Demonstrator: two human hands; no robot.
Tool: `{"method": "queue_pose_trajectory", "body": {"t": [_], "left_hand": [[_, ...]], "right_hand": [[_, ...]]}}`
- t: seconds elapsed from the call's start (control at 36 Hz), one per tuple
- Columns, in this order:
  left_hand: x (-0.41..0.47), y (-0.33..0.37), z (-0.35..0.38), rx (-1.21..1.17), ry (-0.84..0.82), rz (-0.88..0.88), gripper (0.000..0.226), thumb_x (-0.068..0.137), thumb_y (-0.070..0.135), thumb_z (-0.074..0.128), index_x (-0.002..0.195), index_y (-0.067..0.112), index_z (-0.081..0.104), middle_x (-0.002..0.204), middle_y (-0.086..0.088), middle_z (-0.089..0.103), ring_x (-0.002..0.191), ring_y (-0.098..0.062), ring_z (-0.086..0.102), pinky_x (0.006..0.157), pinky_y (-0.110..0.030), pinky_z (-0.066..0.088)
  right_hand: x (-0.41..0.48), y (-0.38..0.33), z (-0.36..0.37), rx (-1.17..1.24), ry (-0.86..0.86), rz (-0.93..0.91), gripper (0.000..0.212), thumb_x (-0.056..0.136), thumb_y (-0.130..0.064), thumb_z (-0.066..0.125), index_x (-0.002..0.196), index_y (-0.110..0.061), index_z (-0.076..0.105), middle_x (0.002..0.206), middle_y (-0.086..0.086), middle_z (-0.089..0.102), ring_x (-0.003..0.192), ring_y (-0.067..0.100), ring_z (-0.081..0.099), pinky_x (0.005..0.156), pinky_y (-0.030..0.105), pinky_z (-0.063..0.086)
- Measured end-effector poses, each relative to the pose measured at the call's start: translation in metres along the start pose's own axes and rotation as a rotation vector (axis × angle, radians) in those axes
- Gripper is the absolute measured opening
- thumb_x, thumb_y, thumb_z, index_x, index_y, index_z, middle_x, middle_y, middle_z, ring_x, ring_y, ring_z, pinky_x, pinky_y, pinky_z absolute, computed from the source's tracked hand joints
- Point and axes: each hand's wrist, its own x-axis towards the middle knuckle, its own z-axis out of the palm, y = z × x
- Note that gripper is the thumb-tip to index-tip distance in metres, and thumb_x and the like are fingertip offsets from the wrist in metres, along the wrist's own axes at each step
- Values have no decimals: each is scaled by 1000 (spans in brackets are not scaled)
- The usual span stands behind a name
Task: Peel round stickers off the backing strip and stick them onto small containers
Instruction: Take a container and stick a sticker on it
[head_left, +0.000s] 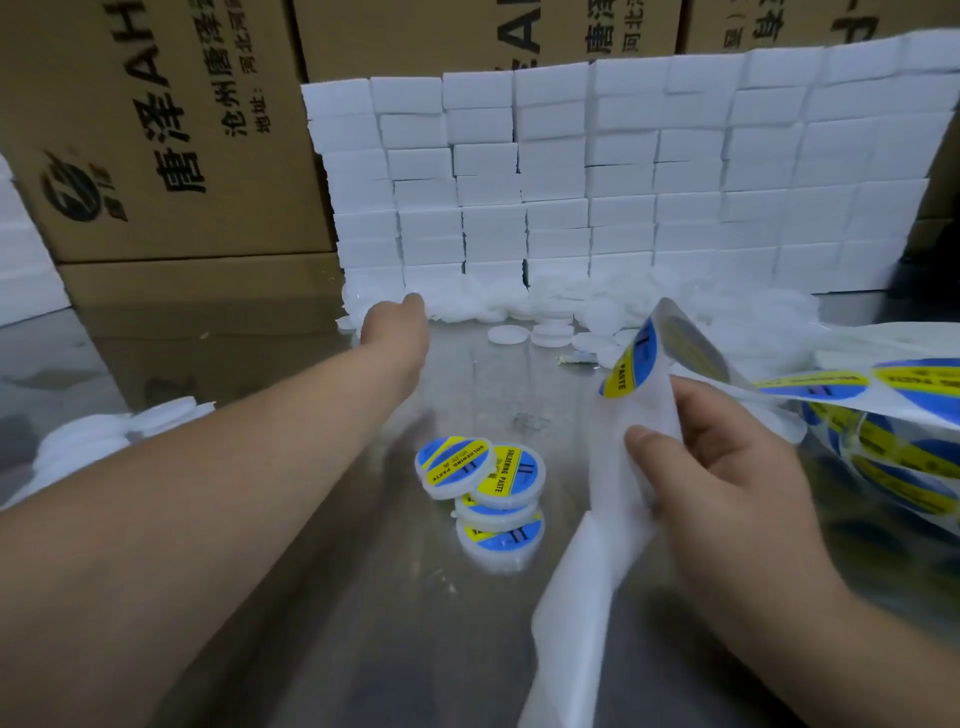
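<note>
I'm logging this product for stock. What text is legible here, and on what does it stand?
"SOLDERING PASTE", "II": round blue-and-yellow sticker on small white round container.
"PASTE": curled sticker on white paper backing strip.
"唐泽AH", "沧州唐泽", "地址": left brown cardboard box.
"唐泽": middle cardboard box.
Stickers' small print and the remaining box lettering: blurred or cut off.

Blue-and-yellow stickers (628, 364) — white backing strip (618, 467)

Right hand (727, 467) pinches the backing strip (636, 410); left hand (395, 325) reaches the unlabelled containers (553, 332), perhaps touching one.
</note>
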Motion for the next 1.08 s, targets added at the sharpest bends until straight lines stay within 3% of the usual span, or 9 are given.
{"method": "queue_pose_trajectory", "body": {"t": [0.11,0.25,0.33,0.42,0.58,0.75,0.89,1.0,1.08], "left_hand": [[-62,30,-12,-493,-88,-285,22,93,15,31,73,16,39,76,-7,46,77,-25,51,72,-36,48],[-139,41,-23,-549,-250,-157,25,92,28,33,80,16,52,66,-3,64,56,-19,50,47,-19,43],[-176,35,-22,-389,-260,123,33,92,42,38,73,27,60,65,10,62,60,-10,53,46,-18,43],[-194,20,-20,-207,-187,465,23,88,40,49,69,35,60,68,19,59,63,2,52,63,-24,45],[-190,4,-23,39,-174,751,19,81,34,48,88,49,57,90,19,56,87,8,51,77,-7,37],[-188,-2,-30,212,-204,784,37,81,36,45,112,31,64,101,16,52,101,0,48,83,-8,35],[-190,-2,-32,202,-187,787,41,70,54,56,107,36,66,94,20,52,96,2,49,80,-4,35],[-192,-2,-34,182,-200,801,25,63,62,54,87,56,55,91,22,53,92,7,50,76,0,33],[-191,-2,-32,175,-185,770,16,65,55,61,75,58,49,88,22,53,90,10,50,74,1,32]], "right_hand": [[0,-1,-1,-6,-1,14,42,82,10,47,75,-26,67,73,-9,69,65,4,60,58,14,48],[-2,-6,1,8,-12,-2,42,80,14,46,78,-25,64,72,-13,68,67,-1,61,61,11,47],[-5,-10,2,16,-42,-25,42,80,15,46,84,-23,64,75,-15,70,69,-2,63,61,11,47],[-6,-10,1,7,-47,-27,41,80,15,46,87,-21,65,74,-13,69,66,-2,62,59,10,46],[-4,-4,0,-18,-34,1,35,80,10,51,84,-20,68,80,-4,71,70,4,64,63,16,49],[-4,-1,0,-87,-80,-15,26,67,-11,49,80,-25,66,76,-5,70,71,9,60,68,24,48],[-6,-1,1,-66,-117,-34,20,70,-11,51,76,-20,67,70,3,67,67,13,57,65,29,48],[-8,-3,1,-87,-150,-96,25,72,-9,49,66,-24,68,62,-12,63,60,-2,53,57,11,41],[-7,-3,2,-100,-144,-103,30,73,-10,48,66,-31,68,64,-17,64,61,-6,54,59,8,41]]}}
